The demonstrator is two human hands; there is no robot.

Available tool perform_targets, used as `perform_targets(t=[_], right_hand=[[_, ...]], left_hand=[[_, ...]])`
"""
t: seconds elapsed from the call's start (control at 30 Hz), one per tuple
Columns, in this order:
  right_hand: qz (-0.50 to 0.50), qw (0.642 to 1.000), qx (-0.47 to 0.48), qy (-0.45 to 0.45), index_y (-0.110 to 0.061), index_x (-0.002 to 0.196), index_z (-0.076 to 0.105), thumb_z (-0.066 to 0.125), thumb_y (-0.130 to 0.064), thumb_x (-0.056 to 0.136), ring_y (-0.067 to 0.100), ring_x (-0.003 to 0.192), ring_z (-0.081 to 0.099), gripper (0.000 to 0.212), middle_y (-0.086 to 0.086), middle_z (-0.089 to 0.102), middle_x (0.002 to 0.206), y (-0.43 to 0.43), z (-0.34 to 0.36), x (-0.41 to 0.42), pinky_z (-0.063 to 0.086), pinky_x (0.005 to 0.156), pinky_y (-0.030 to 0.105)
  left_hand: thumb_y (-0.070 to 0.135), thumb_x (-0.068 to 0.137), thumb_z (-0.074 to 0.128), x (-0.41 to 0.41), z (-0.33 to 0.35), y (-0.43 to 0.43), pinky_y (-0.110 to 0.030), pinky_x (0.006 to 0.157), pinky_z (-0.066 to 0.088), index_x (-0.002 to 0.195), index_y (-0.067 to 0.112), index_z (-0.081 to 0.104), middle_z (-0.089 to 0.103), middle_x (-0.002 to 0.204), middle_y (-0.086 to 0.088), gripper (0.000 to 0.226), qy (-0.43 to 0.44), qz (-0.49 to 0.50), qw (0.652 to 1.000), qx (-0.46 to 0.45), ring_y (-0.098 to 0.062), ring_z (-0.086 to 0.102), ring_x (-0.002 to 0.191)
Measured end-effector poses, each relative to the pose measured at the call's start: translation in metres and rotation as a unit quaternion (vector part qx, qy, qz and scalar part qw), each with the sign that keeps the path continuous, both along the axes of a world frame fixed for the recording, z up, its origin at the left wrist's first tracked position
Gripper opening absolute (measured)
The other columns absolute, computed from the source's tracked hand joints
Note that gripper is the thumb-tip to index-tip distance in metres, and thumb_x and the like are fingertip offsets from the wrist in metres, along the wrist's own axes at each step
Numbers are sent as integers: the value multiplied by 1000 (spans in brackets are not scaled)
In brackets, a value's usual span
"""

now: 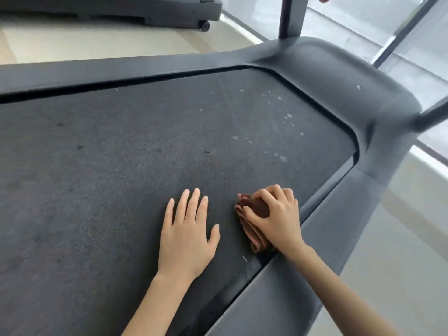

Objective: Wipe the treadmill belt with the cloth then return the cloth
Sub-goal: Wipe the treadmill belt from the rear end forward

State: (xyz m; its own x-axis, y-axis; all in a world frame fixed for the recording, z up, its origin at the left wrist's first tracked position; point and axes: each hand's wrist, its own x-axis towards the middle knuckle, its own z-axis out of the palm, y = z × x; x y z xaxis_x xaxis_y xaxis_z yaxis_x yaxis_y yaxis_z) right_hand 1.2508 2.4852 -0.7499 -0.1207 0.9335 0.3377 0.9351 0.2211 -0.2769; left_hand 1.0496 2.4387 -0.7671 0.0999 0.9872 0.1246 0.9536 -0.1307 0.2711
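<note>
right hand (276, 219) fingers curled, gripping bunched brown cloth (252, 223) on dark grey textured treadmill belt (121, 166) | left hand (188, 235) flat, fingers spread, pressing belt

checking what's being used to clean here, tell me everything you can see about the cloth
The cloth is a small reddish-brown piece of soft fabric, bunched and folded so that layered pinkish edges show along its left and lower sides. It lies on the dark treadmill belt, close to the belt's right edge beside the grey side rail. The right hand covers most of it, fingers curled over the top and thumb against its side, holding it down on the belt. The left hand lies flat nearby without touching it.
</note>
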Motion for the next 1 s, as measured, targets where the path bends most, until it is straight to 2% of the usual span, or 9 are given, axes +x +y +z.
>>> perform_targets(t=[0.1, 0.23, 0.3, 0.47, 0.57, 0.67, 0.8, 0.93, 1.0], right_hand=[[-18, 1000, 22, -6, -26, 84, 64, 54, -57, 75, 25, 89, 49, 33, -6, 57, 90, -25, 0, 8, 42, 74, 39], [-52, 998, 22, -4, -24, 78, 63, 50, -60, 71, 27, 88, 50, 39, -6, 57, 82, 8, 4, -9, 42, 74, 41], [-62, 998, 9, -1, -23, 80, 63, 48, -63, 71, 27, 91, 49, 43, -4, 57, 84, 42, 3, -16, 40, 76, 40], [-69, 997, -9, -15, -22, 91, 63, 64, -55, 79, 29, 102, 46, 36, 1, 59, 99, 140, 1, -19, 32, 80, 37], [-73, 997, -6, -17, -20, 95, 63, 62, -54, 81, 30, 106, 46, 36, 2, 59, 103, 183, 1, -15, 32, 82, 37], [-27, 999, -17, -23, -20, 95, 61, 61, -53, 82, 31, 106, 45, 35, 3, 58, 104, 206, 3, -9, 31, 80, 37], [66, 998, -14, -6, -21, 91, 60, 55, -56, 79, 31, 98, 45, 37, 0, 56, 97, 178, 0, 30, 34, 78, 40], [94, 995, 30, 12, -25, 79, 64, 55, -53, 73, 27, 89, 47, 30, -5, 57, 88, 103, -2, 93, 37, 73, 37], [129, 991, 33, 12, -25, 75, 64, 58, -52, 72, 25, 87, 48, 28, -6, 57, 85, 92, -1, 108, 37, 72, 36]], left_hand=[[42, 87, 30, -1, -2, -1, -55, 107, 32, 133, 3, 52, 45, 142, -17, 64, -14, -4, 1000, -3, -34, 38, 135], [41, 87, 31, -1, -3, 2, -55, 107, 31, 132, 3, 52, 45, 142, -18, 64, -13, -7, 1000, 7, -34, 38, 134], [41, 87, 31, 1, -5, 2, -55, 107, 31, 133, 2, 52, 45, 142, -18, 64, -10, -3, 1000, 15, -34, 38, 134], [42, 85, 35, -1, -5, 1, -53, 106, 30, 130, 3, 55, 47, 141, -16, 63, -5, -2, 1000, 28, -33, 40, 133], [42, 83, 37, 14, -2, 15, -55, 105, 33, 126, 5, 58, 51, 138, -15, 60, 5, 11, 1000, 25, -33, 43, 131], [44, 83, 36, 44, 2, 56, -55, 104, 37, 126, 8, 60, 53, 137, -12, 61, 24, 12, 999, 30, -31, 45, 130], [45, 83, 34, 70, 3, 87, -54, 104, 37, 128, 8, 58, 52, 137, -12, 63, 44, 23, 999, 0, -30, 44, 131], [44, 88, 33, 76, -4, 87, -50, 109, 25, 134, 8, 51, 44, 144, -13, 62, 63, 40, 997, 11, -29, 35, 137], [45, 88, 33, 76, -5, 87, -49, 108, 24, 134, 7, 51, 45, 144, -12, 62, 74, 43, 996, 15, -29, 35, 136]])
